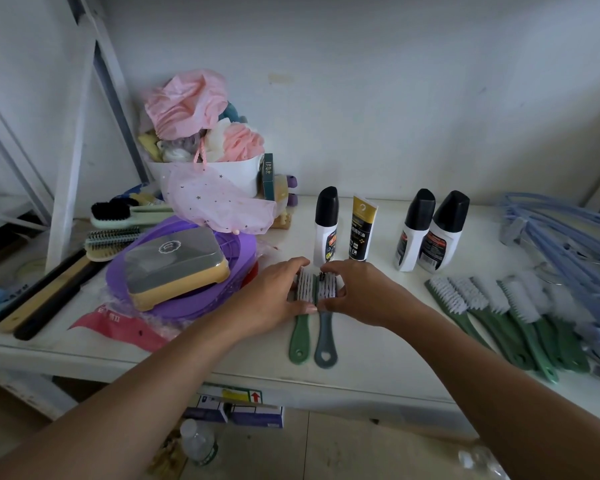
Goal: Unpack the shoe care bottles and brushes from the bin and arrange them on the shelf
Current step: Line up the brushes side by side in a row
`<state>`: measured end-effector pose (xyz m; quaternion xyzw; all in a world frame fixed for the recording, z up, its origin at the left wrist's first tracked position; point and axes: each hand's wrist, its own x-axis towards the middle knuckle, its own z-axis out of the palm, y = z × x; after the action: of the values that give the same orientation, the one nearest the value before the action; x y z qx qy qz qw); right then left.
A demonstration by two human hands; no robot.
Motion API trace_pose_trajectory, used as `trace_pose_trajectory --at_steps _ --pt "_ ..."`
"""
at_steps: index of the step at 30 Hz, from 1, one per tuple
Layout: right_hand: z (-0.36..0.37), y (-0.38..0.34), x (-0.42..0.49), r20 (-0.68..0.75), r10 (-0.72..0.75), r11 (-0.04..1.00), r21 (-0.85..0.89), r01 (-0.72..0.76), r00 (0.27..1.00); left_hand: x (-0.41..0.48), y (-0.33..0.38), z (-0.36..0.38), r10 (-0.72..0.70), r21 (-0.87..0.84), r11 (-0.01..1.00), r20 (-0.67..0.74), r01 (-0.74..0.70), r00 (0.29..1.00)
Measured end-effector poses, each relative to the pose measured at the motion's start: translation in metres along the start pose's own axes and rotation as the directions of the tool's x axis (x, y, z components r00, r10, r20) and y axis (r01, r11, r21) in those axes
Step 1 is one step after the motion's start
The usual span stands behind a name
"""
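Observation:
Two shoe brushes lie side by side on the white shelf (378, 341), bristles up: a green-handled brush (300, 336) and a grey-handled brush (325, 341). My left hand (274, 296) holds the bristle head of the green one from the left. My right hand (357, 289) holds the head of the grey one from the right. Behind them stand a black-capped white bottle (326, 226), a gold and black tube (362, 230), and two more black-capped bottles (430, 233). A row of several green-handled brushes (506, 323) lies at the right.
At the left sit a purple lid (187, 299) with a yellow soap box (174, 268), other brushes (118, 220), and a white tub (222, 171) of pink bath puffs. Blue hangers (568, 244) are piled at the far right. Boxes and a plastic bottle (198, 445) lie on the floor below.

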<state>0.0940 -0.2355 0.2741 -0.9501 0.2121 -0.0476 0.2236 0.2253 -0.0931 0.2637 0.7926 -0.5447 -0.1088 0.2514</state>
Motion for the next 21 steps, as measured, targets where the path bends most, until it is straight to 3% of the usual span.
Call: trace_pose_trajectory --at_steps 5,9,16,21 --pt "-0.003 0.003 -0.001 0.019 0.004 0.999 0.032 -0.005 1.000 0.002 -0.004 -0.001 -0.005 -0.029 1.000 0.005 0.005 1.000" --pt "-0.017 0.017 -0.012 0.022 0.088 0.995 0.054 -0.089 0.996 0.003 -0.008 -0.002 -0.026 0.002 1.000 0.016 0.026 1.000" --pt "-0.057 0.072 -0.039 -0.153 0.308 0.922 -0.195 -0.334 0.939 0.004 -0.008 -0.002 -0.064 0.061 0.996 0.023 0.063 0.998" --pt "-0.068 0.094 -0.053 -0.169 0.402 0.861 -0.266 -0.434 0.900 0.003 -0.004 -0.003 -0.079 0.069 0.995 0.032 0.077 0.996"
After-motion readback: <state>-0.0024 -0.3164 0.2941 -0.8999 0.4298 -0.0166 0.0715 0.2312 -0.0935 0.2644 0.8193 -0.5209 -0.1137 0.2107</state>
